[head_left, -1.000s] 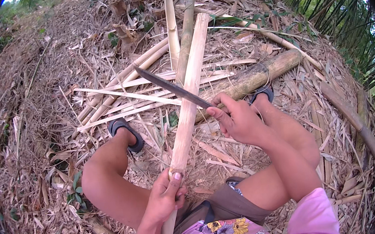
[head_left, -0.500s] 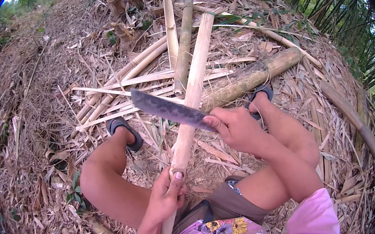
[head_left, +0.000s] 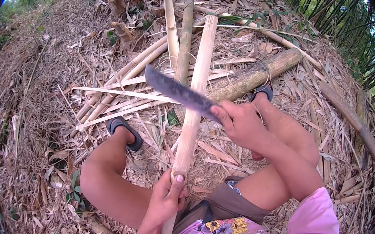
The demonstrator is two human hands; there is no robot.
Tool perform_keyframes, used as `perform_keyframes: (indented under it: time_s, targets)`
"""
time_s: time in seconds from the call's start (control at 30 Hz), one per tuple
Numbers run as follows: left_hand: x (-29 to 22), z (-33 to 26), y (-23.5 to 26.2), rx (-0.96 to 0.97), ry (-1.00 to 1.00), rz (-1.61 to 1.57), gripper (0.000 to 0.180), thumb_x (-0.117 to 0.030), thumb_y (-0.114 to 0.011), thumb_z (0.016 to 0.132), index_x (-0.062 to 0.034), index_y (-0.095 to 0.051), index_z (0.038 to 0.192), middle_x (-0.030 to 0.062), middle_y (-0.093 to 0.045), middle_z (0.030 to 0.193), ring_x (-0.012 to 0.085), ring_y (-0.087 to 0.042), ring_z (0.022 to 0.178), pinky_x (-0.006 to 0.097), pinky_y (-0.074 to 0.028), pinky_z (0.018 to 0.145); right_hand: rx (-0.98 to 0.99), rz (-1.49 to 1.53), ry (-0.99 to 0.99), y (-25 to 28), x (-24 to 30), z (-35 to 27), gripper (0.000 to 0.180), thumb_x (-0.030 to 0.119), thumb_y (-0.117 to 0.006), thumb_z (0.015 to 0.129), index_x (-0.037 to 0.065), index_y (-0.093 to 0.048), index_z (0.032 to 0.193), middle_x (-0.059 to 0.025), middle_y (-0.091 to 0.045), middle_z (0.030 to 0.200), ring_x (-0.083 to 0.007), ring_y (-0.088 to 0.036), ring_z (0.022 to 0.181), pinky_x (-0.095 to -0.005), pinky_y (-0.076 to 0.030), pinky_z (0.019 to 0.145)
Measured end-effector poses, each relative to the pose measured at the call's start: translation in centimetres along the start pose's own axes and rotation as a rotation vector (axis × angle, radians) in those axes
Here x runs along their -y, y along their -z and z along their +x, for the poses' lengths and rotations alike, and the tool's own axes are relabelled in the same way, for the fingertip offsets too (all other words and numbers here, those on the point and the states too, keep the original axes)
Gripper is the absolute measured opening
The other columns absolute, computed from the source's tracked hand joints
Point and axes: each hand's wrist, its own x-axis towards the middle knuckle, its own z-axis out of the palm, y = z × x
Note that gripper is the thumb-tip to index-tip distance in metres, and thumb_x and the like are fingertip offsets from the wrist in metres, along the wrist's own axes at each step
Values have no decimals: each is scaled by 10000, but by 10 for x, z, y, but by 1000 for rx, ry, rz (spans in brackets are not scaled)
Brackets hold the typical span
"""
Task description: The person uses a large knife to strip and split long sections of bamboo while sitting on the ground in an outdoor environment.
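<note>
A long, pale split bamboo strip (head_left: 194, 107) slants up and away from me between my knees. My left hand (head_left: 166, 195) is closed around it just below a node, its lower end running down past my wrist toward my shirt. In my right hand (head_left: 242, 122) is a machete (head_left: 179, 92), gripped at the handle, which my fingers hide. Its dark, broad blade points up and to the left, crossing over the middle of the strip. Whether the edge touches the wood I cannot tell.
Beyond the strip lie a thick bamboo pole (head_left: 257, 76), a thinner bamboo pole (head_left: 184, 43) and several narrow split strips (head_left: 125, 94). A cut stump (head_left: 123, 32) stands farther back. Dry leaves and shavings cover the ground, and bamboo stems (head_left: 322, 4) grow at the right.
The machete and my right hand have moved slightly right, with the blade tilted more steeply. The strip's far end has swung a little to the right. My left hand keeps its hold.
</note>
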Motion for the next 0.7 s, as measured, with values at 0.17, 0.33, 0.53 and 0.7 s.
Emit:
perform_keyframes:
  time_s: [0.17,0.33,0.53,0.7]
  targets:
    - [6,12,4,-27,6,-36,227,-263,-419,1065,-52,-473,1126,-17,-427,680,47,-345,445,213,-321,399,51,-217,85,-13,5,-6,318,326,-510,1010,47,-532,859,-188,-607,617,-407,-626,568,-511,-473,484]
    - [2,26,0,4,112,-85,227,-261,-430,1062,-52,-485,1133,-8,-432,675,61,-367,429,218,-305,383,28,-307,67,-11,-6,-4,217,260,-556,990,56,-538,917,-156,-604,616,-361,-623,570,-460,-453,500]
    - [39,80,-4,-12,205,47,207,-285,-436,1058,-90,-478,1115,-29,-411,670,48,-330,414,213,-282,379,92,-268,-33,-33,-59,-9,175,207,-515,1004,38,-481,975,-197,-608,664,-417,-611,636,-512,-432,545]
    - [64,126,-9,-14,276,-48,189,-265,-416,1059,-92,-436,984,-14,-434,667,70,-323,418,256,-265,364,191,-321,-120,-44,-114,-6,207,238,-470,1020,33,-450,1001,-233,-624,719,-445,-624,728,-546,-446,604]
